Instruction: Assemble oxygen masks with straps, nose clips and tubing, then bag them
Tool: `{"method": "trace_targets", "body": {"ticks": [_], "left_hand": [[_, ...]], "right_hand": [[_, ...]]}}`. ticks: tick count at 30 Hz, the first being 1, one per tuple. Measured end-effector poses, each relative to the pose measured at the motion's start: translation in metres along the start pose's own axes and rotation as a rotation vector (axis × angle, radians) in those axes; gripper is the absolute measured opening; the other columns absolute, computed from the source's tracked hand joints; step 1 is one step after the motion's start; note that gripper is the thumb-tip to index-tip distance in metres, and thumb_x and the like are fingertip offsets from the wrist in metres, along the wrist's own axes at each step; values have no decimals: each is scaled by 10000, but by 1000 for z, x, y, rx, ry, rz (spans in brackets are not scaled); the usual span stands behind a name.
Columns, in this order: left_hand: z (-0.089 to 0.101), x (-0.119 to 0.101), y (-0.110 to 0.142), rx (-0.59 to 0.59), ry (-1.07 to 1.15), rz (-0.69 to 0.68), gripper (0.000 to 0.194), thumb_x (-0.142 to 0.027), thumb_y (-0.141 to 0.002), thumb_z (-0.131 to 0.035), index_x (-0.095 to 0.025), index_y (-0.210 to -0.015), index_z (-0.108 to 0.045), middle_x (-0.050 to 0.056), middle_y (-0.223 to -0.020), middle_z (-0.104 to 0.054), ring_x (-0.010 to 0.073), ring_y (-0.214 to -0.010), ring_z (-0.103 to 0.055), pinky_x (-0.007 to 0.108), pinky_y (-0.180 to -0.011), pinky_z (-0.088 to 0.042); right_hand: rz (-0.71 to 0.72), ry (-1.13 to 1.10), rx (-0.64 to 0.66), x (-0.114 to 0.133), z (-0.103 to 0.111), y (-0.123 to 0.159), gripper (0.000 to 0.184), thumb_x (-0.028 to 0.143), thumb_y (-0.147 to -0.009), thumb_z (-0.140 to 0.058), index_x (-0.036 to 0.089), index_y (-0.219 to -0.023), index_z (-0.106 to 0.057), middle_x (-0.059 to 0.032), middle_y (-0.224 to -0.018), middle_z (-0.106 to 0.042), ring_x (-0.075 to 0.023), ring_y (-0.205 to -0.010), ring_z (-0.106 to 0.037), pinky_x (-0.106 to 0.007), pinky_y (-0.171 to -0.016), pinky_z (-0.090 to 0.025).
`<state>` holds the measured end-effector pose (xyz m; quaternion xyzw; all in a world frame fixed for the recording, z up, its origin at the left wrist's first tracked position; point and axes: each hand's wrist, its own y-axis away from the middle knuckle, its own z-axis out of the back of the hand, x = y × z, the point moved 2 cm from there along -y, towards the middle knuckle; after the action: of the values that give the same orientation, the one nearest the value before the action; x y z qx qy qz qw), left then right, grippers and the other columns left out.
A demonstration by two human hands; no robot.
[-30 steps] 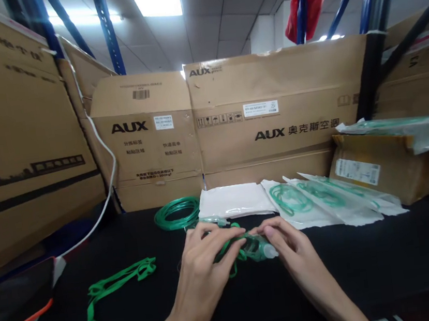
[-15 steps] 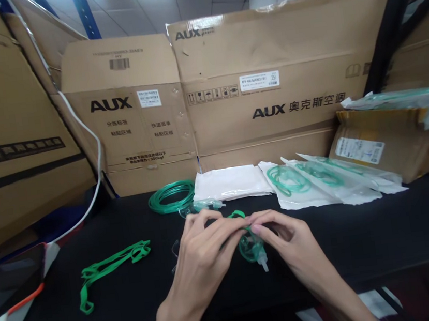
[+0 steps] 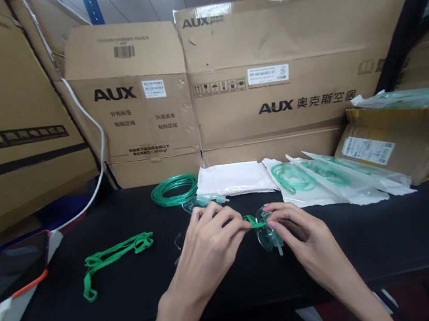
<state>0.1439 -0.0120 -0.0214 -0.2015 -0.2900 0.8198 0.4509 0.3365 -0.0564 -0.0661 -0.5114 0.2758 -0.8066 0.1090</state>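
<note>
My left hand (image 3: 212, 241) pinches a green elastic strap (image 3: 254, 222) at its fingertips. My right hand (image 3: 299, 231) is closed on a clear green oxygen mask (image 3: 266, 235), to which that strap runs. Both hands hover just above the black table (image 3: 366, 246) near its front edge. Another loose green strap (image 3: 113, 257) lies to the left. A coil of green tubing (image 3: 174, 189) lies behind my left hand.
A stack of white bags (image 3: 234, 179) and several sealed packs with green tubing (image 3: 318, 179) lie behind my hands. AUX cartons (image 3: 266, 71) wall the back. A small carton (image 3: 392, 146) stands at right. A phone (image 3: 9, 269) and a white cable (image 3: 97, 143) are at left.
The mask has turned in my right hand and shifted slightly right, and the strap is now drawn taut between the two hands. The camera has tilted down a little.
</note>
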Motion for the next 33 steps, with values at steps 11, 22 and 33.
{"method": "trace_targets", "body": {"ticks": [11,22,33], "left_hand": [[-1,-6,1,115,223,183,373,-392,-908,-703,-338,-1259,-589,-76,-1055,-715,182,-894,-552,339,-877,-338],[-6,-5,1,139,239,181,136,-259,-882,-690,-280,-999,-623,-66,-825,-638,175,-824,-522,336,-885,-337],[0,-2,0,133,243,288,104,-252,-862,-696,-290,-943,-643,-57,-855,-626,179,-833,-515,345,-879,-352]], "right_hand": [[229,163,29,15,-3,4,116,156,-978,-542,246,-984,-614,-46,-1151,-641,-176,-1135,-628,-278,-971,-478],[299,210,31,25,1,5,140,112,-972,-542,235,-1008,-598,-47,-1103,-589,-159,-1178,-594,-244,-980,-459],[262,189,-105,44,35,8,109,176,-937,-624,272,-977,-660,-17,-1087,-655,-179,-1127,-627,-268,-966,-486]]}}
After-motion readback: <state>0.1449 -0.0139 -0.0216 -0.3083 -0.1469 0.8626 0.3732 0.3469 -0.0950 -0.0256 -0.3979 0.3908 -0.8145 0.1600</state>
